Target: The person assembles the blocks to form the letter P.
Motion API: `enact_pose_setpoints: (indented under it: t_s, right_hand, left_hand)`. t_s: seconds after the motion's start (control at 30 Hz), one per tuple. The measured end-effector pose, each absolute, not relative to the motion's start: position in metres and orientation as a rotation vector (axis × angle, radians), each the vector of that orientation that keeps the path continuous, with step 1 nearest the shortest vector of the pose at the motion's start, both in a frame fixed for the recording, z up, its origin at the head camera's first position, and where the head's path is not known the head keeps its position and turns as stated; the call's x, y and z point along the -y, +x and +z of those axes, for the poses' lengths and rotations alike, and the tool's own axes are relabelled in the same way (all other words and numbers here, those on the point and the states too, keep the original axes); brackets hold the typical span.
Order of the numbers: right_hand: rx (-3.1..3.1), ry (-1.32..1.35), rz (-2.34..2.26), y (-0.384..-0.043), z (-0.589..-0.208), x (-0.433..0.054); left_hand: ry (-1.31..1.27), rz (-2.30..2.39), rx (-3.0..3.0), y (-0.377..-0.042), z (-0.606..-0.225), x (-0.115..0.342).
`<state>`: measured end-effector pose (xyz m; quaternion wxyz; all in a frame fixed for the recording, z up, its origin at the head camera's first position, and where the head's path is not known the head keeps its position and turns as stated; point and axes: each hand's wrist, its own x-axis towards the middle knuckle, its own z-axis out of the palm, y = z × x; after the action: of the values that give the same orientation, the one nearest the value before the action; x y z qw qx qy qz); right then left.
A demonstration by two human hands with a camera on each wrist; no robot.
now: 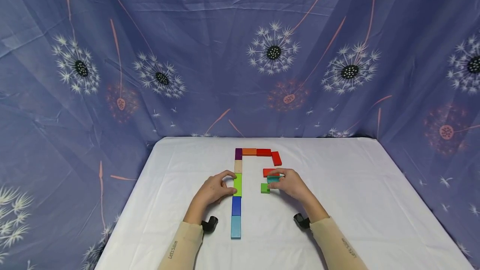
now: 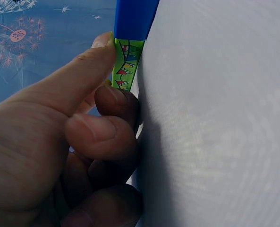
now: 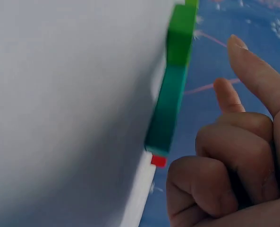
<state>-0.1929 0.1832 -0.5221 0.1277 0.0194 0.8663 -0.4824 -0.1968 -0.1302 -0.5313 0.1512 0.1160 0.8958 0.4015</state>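
The left hand (image 1: 211, 190) pinches a glossy lime-green block (image 1: 238, 184), bunting printed along its edge; right of it, the right hand (image 1: 293, 183), fingers loosely parted, hovers by a teal block (image 1: 273, 179).

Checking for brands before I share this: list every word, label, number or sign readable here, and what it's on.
"Let'sSlim", on the left sleeve; small, exact spelling uncertain.
"Let'sSlim", on the right sleeve; likewise small and uncertain.
No readable writing on the lime-green block; its side shows printed bunting.
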Motion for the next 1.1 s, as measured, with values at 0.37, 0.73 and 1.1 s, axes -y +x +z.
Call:
enact_pose_setpoints:
  t_s: [0.37,0.73,1.1]
  right_hand:
    - [-2.61,0.031,-1.264,-0.185,-0.528,-0.171]
    - [-2.628,0.011,-1.218,-0.184,-0.533,-0.171]
    - [-2.621,0.016,-1.248,-0.182,-0.531,-0.169]
  left_hand:
    - [0.329,1.15,-2.577,-0.198,-0.531,0.13]
    - [0.326,1.144,-2.572,-0.197,-0.53,0.129]
    - [0.321,1.161,-2.565,-0.195,-0.531,0.129]
